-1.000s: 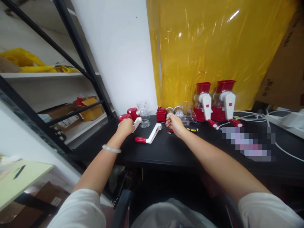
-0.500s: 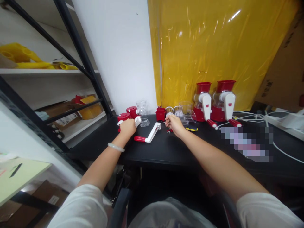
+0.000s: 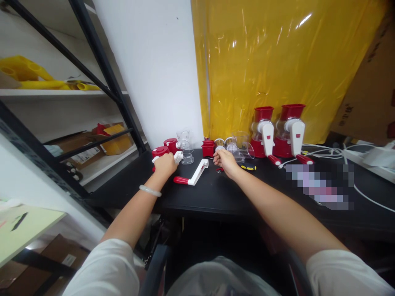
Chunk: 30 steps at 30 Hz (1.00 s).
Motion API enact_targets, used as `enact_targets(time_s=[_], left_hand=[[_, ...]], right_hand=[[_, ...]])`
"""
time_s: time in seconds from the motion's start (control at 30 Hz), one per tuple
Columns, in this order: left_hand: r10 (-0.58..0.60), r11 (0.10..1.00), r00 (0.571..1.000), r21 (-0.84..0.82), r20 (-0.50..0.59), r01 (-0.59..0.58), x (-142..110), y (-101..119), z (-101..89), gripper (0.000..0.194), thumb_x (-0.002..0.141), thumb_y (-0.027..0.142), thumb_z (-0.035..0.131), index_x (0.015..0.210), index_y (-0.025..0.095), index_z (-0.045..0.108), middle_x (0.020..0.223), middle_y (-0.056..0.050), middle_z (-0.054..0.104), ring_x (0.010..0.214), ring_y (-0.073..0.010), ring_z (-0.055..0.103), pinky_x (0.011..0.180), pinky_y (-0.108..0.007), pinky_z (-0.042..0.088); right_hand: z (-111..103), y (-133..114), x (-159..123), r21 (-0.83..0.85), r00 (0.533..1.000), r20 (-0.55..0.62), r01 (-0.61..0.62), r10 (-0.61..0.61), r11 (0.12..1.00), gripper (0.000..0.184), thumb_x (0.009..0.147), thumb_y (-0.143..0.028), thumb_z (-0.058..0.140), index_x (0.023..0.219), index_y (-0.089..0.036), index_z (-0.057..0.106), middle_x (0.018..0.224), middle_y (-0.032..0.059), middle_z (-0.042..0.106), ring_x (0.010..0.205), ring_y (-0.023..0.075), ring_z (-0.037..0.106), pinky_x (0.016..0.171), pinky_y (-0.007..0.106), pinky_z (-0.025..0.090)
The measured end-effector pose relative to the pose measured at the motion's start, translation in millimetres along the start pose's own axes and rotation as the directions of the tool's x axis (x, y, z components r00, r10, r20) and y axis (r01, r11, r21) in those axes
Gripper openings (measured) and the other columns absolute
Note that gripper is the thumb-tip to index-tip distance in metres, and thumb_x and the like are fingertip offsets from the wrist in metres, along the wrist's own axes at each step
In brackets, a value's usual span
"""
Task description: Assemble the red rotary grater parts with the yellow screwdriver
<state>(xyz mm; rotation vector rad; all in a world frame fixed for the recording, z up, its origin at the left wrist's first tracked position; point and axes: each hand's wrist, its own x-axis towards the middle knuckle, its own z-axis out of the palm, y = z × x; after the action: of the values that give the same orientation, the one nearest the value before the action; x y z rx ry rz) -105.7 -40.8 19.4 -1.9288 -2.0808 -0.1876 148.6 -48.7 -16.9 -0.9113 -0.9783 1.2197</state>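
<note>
My left hand (image 3: 164, 165) is closed over a white crank handle with a red grip (image 3: 177, 156) at the left of the black table (image 3: 222, 193), beside a red base part (image 3: 160, 151). My right hand (image 3: 225, 160) is closed near a small metal drum (image 3: 219, 143) and a red cup (image 3: 208, 148); what it grips is hidden. A second white crank with a red grip (image 3: 193, 176) lies flat between both hands. A clear plastic housing (image 3: 242, 146) sits just right of my right hand.
Two assembled red-and-white hand grinders (image 3: 279, 131) stand at the back against yellow plastic sheeting (image 3: 277, 61). A yellow-black screwdriver (image 3: 248, 167) lies near them. White cables (image 3: 333, 153) run at the right. A metal shelf rack (image 3: 92, 74) stands at the left.
My left hand has shifted slightly on the crank handle at the left. My right hand has edged a little left and back. The view moved slightly.
</note>
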Motion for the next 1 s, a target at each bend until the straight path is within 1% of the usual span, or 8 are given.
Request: enact_targets(time_s=[0.17, 0.3, 0.5, 0.6, 0.7, 0.77, 0.87, 1.0], left_hand=[[0.144, 0.967, 0.989, -0.209, -0.028, -0.147, -8.7, 13.6, -12.1, 0.044, 0.098, 0.053, 0.052, 0.11, 0.015, 0.071, 0.111, -0.017, 0.076, 0.105, -0.0331, 0.073, 0.085, -0.037, 0.052], [0.405, 0.857, 0.908, -0.391, 0.109, -0.335, -31.7, 39.8, -6.5, 0.057, 0.093, 0.066, 0.055, 0.106, 0.013, 0.072, 0.105, -0.017, 0.077, 0.096, -0.031, 0.074, 0.081, -0.035, 0.054], [0.468, 0.85, 0.883, -0.299, 0.048, -0.434, -46.2, 61.1, 14.3, 0.025, 0.092, 0.034, 0.065, 0.104, 0.012, 0.068, 0.112, -0.023, 0.073, 0.101, -0.0353, 0.073, 0.084, -0.039, 0.053], [0.494, 0.807, 0.864, -0.42, 0.094, -0.416, -24.3, 64.0, 10.4, 0.014, 0.09, 0.027, 0.064, 0.097, 0.015, 0.065, 0.101, -0.019, 0.076, 0.089, -0.0313, 0.075, 0.077, -0.037, 0.054], [0.581, 0.631, 0.804, -0.693, 0.126, -0.348, 5.7, 73.6, 1.6, 0.014, 0.092, 0.026, 0.061, 0.102, 0.016, 0.06, 0.1, -0.013, 0.077, 0.07, -0.0217, 0.074, 0.069, -0.032, 0.056], [0.594, 0.534, 0.797, -0.793, 0.107, -0.292, 19.8, 83.1, -0.9, 0.013, 0.093, 0.026, 0.059, 0.101, 0.016, 0.057, 0.095, -0.01, 0.077, 0.066, -0.0192, 0.073, 0.065, -0.029, 0.056], [0.585, 0.485, 0.81, -0.821, 0.049, -0.301, 23.9, 91.9, 3.5, 0.012, 0.093, 0.024, 0.056, 0.103, 0.018, 0.055, 0.088, -0.006, 0.074, 0.068, -0.0193, 0.072, 0.064, -0.029, 0.055], [0.617, 0.574, 0.784, -0.642, -0.069, -0.508, 10.7, 87.2, 16.7, 0.014, 0.092, 0.033, 0.059, 0.1, 0.021, 0.059, 0.096, -0.007, 0.075, 0.088, -0.0255, 0.073, 0.076, -0.034, 0.054]], right_hand=[[-1.5, 3.5, 3.9, -0.047, 0.999, 0.022, 0.037, -0.036, 0.998, 0.029, 0.091, -0.034, 0.066, 0.067, -0.02, 0.057, 0.053, -0.0009, 0.058, 0.044, 0.009, 0.053, 0.046, 0.02, 0.042], [-1.6, 7.2, 5.5, -0.124, 0.996, 0.029, 0.083, -0.08, 0.989, 0.033, 0.093, -0.038, 0.063, 0.066, -0.02, 0.057, 0.053, -0.0018, 0.057, 0.044, 0.0086, 0.053, 0.049, 0.02, 0.043], [2.0, 4.4, -1.5, -0.329, 0.926, 0.233, 0.362, -0.296, 0.872, 0.035, 0.094, -0.05, 0.059, 0.073, -0.022, 0.058, 0.057, -0.003, 0.057, 0.053, 0.0129, 0.056, 0.058, 0.026, 0.046], [6.6, -11.1, -3.6, -0.457, 0.798, 0.436, 0.594, -0.415, 0.663, 0.032, 0.1, -0.045, 0.052, 0.079, -0.022, 0.059, 0.066, -0.0003, 0.061, 0.062, 0.0155, 0.058, 0.065, 0.03, 0.048], [1.8, -28.4, 2.1, -0.59, 0.594, 0.621, 0.784, -0.511, 0.194, 0.023, 0.098, -0.031, 0.057, 0.078, -0.02, 0.061, 0.081, 0.0066, 0.066, 0.085, 0.0218, 0.058, 0.083, 0.039, 0.049], [-9.5, -32.7, 8.4, -0.66, 0.543, 0.647, 0.75, -0.535, -0.038, 0.019, 0.096, -0.026, 0.061, 0.08, -0.019, 0.065, 0.092, 0.0114, 0.067, 0.097, 0.0262, 0.055, 0.091, 0.045, 0.047], [-30.0, -22.9, 15.0, -0.698, 0.512, 0.649, 0.695, -0.562, -0.172, 0.004, 0.092, -0.021, 0.068, 0.092, -0.019, 0.071, 0.112, 0.0146, 0.066, 0.108, 0.0297, 0.051, 0.092, 0.046, 0.048], [-43.9, 3.2, 17.9, -0.659, 0.455, 0.7, 0.708, -0.55, -0.253, 0.01, 0.088, -0.02, 0.073, 0.098, -0.021, 0.073, 0.118, 0.0142, 0.063, 0.112, 0.0297, 0.05, 0.094, 0.047, 0.048]])
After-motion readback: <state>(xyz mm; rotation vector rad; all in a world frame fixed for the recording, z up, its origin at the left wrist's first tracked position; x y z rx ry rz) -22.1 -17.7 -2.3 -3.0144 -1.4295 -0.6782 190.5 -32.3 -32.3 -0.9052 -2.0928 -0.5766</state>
